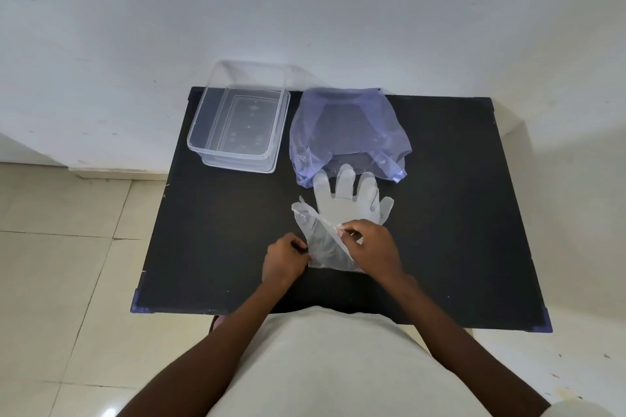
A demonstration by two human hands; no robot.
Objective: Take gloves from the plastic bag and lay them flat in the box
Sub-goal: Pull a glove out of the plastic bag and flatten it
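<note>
Glove (342, 210) lies on the black table (457, 213), fingertips touching the plastic bag (349, 132), box (237, 129) empty at left. Left hand (284, 259) pinches the cuff edge, right hand (371, 244) pinches a folded flap. Thin film: weightless, floppy, clingy, probably tears easily. Best held at the cuff corners, taut.

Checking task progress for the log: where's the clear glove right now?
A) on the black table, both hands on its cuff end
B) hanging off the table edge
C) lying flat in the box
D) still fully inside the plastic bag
A: the glove lies on the black table in front of the plastic bag, the left hand and right hand pinching its cuff end; the box holds no glove.
</note>
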